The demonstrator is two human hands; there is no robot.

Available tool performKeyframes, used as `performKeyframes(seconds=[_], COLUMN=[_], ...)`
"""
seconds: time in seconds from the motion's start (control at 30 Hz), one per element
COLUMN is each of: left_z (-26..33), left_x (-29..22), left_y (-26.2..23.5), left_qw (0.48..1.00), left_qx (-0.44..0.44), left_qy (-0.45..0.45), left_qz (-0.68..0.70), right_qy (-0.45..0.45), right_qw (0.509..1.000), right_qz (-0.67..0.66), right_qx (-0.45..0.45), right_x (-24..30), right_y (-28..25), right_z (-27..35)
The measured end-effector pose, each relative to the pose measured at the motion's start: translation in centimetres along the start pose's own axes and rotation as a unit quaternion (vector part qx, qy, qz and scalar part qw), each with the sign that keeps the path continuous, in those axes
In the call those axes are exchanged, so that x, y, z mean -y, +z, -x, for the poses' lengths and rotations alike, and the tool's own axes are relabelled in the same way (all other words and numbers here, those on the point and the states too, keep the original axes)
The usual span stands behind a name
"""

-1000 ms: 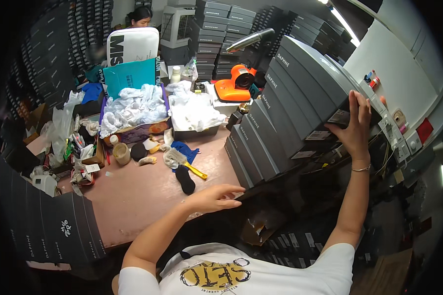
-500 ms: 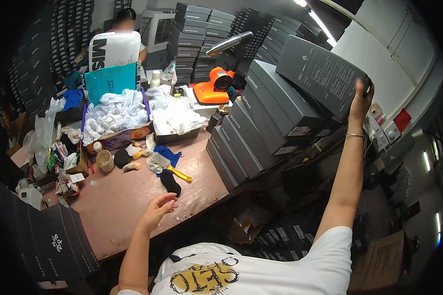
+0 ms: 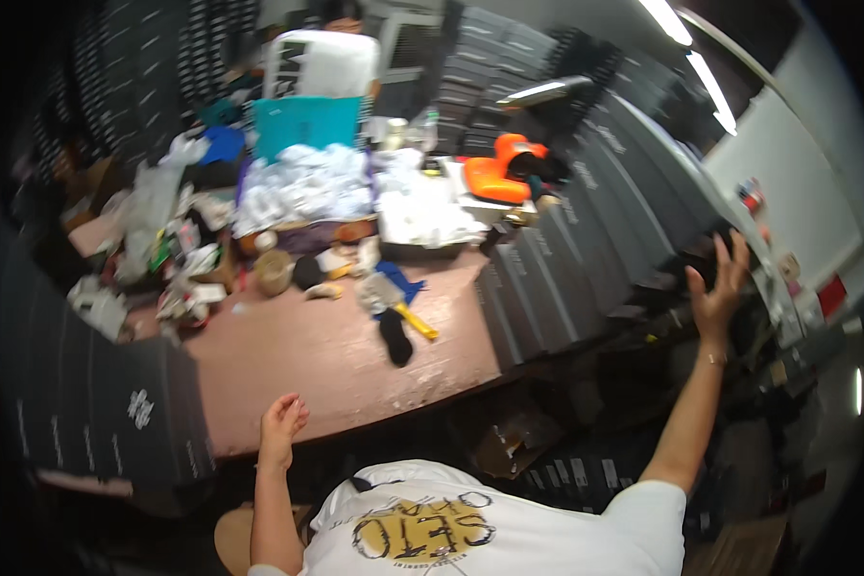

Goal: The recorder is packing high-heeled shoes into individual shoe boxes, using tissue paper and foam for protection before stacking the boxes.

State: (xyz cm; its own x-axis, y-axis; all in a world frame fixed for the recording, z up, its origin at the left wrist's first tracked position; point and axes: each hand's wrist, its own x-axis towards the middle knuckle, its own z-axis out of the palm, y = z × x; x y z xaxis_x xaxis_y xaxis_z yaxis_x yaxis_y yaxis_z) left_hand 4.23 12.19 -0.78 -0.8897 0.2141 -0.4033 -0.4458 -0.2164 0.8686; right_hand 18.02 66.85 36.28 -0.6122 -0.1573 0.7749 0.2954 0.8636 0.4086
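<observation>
Right hand spread wide, empty, beside stacked boxes: dark grey, pale-marked, blurred. Left hand half-curled, empty.

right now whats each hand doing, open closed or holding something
Left hand: fingers curled, nothing visible inside; can't tell if fully shut.
Right hand: open, fingers spread, beside the grey boxes.

Yellow-handled brush beside black pad on pink counter; blue cloth by brush head. Crumpled white heap before teal panel, pale jar nearer. Orange device farther right. Lit tubes overhead.
</observation>
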Motion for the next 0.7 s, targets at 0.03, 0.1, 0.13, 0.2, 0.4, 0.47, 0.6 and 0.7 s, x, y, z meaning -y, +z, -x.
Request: performKeyframes(seconds=[0.03, 0.1, 0.13, 0.2, 0.4, 0.47, 0.6, 0.7], left_z=[1.2, 1.7, 2.3, 3.3, 9.6, 11.9, 15.2, 15.2], left_x=[-1.4, -2.6, -3.7, -5.0, -6.2, -6.0, -5.8, -6.5], left_y=[-1.3, -3.8, -5.1, -8.2, -13.8, -16.8, -20.5, -21.9], left_qw=[0.998, 0.989, 0.979, 0.962, 0.869, 0.829, 0.831, 0.749], left_qx=[-0.045, -0.11, -0.13, -0.165, -0.328, -0.405, -0.442, -0.462], left_qy=[0.029, 0.102, 0.156, 0.207, 0.299, 0.301, 0.263, 0.297], left_qz=[-0.029, -0.011, -0.03, -0.065, -0.219, -0.242, -0.212, -0.371], right_qy=[0.028, 0.176, 0.254, 0.288, 0.121, 0.11, 0.258, 0.31], right_qw=[0.999, 0.964, 0.889, 0.774, 0.286, 0.222, 0.177, 0.105], right_qz=[-0.018, -0.192, -0.381, -0.537, -0.787, -0.791, -0.739, -0.741], right_qx=[-0.033, -0.061, -0.004, 0.171, 0.534, 0.56, 0.596, 0.587], right_x=[3.1, 9.3, 13.7, 26.6, 59.8, 67.5, 77.5, 78.9], right_y=[0.0, 1.5, 3.3, 6.1, 3.4, 1.2, -0.2, 1.6], right_z=[0.8, 4.2, 5.8, 7.2, 9.5, 8.2, 6.0, 8.0])
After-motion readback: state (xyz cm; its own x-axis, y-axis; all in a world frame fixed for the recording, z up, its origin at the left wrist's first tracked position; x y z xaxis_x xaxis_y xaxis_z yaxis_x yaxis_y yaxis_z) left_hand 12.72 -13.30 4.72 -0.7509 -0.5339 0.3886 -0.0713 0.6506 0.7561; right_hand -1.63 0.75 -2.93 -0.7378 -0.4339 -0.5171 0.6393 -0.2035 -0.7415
